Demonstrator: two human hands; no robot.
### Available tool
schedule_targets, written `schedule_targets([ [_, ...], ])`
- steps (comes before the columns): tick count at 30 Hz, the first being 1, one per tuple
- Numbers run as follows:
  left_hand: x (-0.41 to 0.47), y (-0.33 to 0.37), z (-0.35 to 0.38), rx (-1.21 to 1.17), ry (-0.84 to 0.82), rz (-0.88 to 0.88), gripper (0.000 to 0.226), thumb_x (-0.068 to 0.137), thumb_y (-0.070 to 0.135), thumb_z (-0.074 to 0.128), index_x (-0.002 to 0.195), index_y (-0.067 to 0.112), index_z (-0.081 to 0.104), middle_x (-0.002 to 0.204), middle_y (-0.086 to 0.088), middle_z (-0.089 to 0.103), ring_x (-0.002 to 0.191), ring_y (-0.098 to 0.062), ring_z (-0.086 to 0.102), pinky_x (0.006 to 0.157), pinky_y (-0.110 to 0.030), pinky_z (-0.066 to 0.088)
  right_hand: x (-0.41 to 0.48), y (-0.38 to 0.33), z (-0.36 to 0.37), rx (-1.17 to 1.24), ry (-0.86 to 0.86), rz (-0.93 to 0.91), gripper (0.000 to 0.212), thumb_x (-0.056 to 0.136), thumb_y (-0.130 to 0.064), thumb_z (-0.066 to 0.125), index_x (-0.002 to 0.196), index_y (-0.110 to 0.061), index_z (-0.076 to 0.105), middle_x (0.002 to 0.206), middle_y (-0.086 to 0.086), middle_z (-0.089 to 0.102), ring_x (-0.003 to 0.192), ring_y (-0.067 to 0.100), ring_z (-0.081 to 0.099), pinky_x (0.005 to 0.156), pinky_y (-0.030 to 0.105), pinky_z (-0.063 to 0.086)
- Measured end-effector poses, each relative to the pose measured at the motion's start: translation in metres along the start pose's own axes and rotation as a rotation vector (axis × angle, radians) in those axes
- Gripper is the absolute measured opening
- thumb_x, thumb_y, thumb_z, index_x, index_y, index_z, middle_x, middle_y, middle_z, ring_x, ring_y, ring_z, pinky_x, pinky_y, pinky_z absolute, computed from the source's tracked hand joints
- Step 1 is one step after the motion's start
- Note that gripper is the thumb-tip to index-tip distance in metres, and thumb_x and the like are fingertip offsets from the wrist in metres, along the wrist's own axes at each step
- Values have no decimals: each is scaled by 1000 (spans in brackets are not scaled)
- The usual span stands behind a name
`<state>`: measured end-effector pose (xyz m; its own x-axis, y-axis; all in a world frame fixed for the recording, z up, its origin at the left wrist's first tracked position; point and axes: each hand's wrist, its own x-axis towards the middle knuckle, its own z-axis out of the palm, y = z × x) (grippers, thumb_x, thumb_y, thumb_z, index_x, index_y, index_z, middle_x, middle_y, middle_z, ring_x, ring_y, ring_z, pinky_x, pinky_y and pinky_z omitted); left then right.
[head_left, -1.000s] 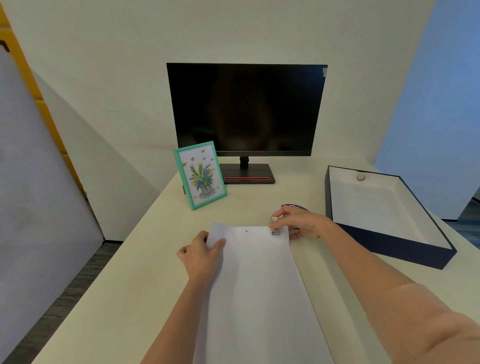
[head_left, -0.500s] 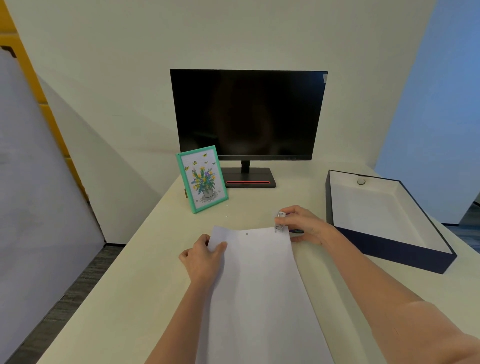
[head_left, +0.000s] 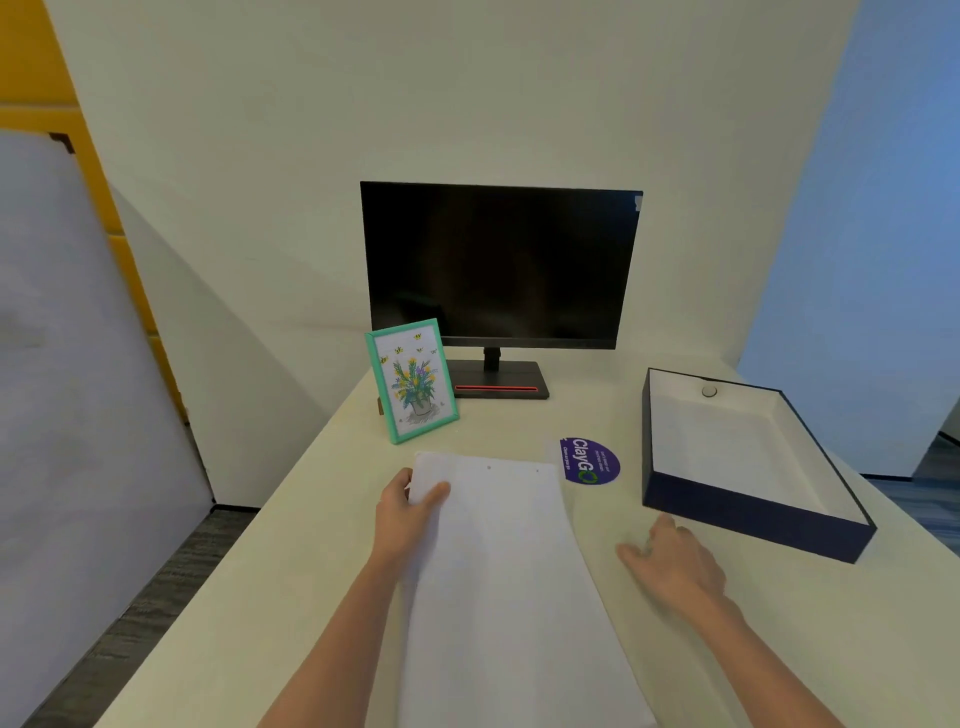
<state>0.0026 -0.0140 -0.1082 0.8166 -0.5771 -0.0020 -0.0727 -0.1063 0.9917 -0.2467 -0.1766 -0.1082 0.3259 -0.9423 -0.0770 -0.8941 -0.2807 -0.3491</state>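
Setting: cream desk (head_left: 311, 571) against a pale wall, grey panel leaning at left, blue wall at right. At the far edge: a dark monitor (head_left: 498, 265), switched off. In front of its stand, toward the left: a green picture frame (head_left: 413, 382) with a flower print, upright and leaning back. At the right edge: an open navy box (head_left: 753, 519) with a white inside and a small round object (head_left: 709, 391) at its far wall. Between box and paper: a purple round sticker (head_left: 589, 461), flat on the desk.

Work piece: a stack of white paper (head_left: 509, 571) lies flat from the near edge toward the middle of the desk. Its far right corner is just beside the sticker.

Left hand (head_left: 402, 514): pinches the far left corner of the paper, thumb (head_left: 434, 491) on top, fingers curled under the edge.

Right hand (head_left: 675, 569): over bare desk between paper and box, touching neither, palm down, blurred. Fingers look loosely bent. Cannot tell whether anything is held beneath.

Progress (judgement): two small dark marks (head_left: 488, 467) along the paper's far edge read as staples or holes, so the fastening appears done. No stapler in view. Likely left: lift the stack and put it in the box, which holds no paper yet.
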Motion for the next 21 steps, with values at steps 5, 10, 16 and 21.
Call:
schedule_targets([
  [5, -14, 46, -11, -167, -99, 27, 33, 83, 18, 72, 115, 11, 64, 103, -7, 73, 90, -26, 72, 78, -39, 59, -18, -28, -26, 49, 196, -183, 52, 92, -54, 42, 133, -23, 42, 131, 1, 43, 122, 23, 41, 98, 39, 35],
  [10, -37, 100, -21, -250, -183, 127, 35, 85, 19, 69, 118, 12, 62, 108, -10, 72, 92, -29, 71, 68, -33, 59, -45, -64, -72, 1072, -356, -278, 44, 85, -33, 68, 123, -20, 53, 113, -7, 67, 101, 12, 65, 79, 22, 50],
  [16, -70, 157, -23, -134, 78, 462, 28, 90, 28, 63, 117, 26, 57, 109, 9, 65, 99, -5, 64, 77, -19, 51, -73, -92, -116, 1366, -220, -427, 20, 94, -13, 55, 110, -17, 66, 105, 3, 73, 93, 20, 70, 80, 35, 55],
  [21, -93, 164, -20, -116, 192, 558, 18, 88, 28, 65, 97, 33, 51, 92, 18, 61, 81, 11, 60, 63, -3, 45, -97, -110, -121, 1320, 24, -482, 26, 88, -17, 62, 113, -24, 60, 103, -7, 70, 92, 11, 68, 80, 30, 55],
])
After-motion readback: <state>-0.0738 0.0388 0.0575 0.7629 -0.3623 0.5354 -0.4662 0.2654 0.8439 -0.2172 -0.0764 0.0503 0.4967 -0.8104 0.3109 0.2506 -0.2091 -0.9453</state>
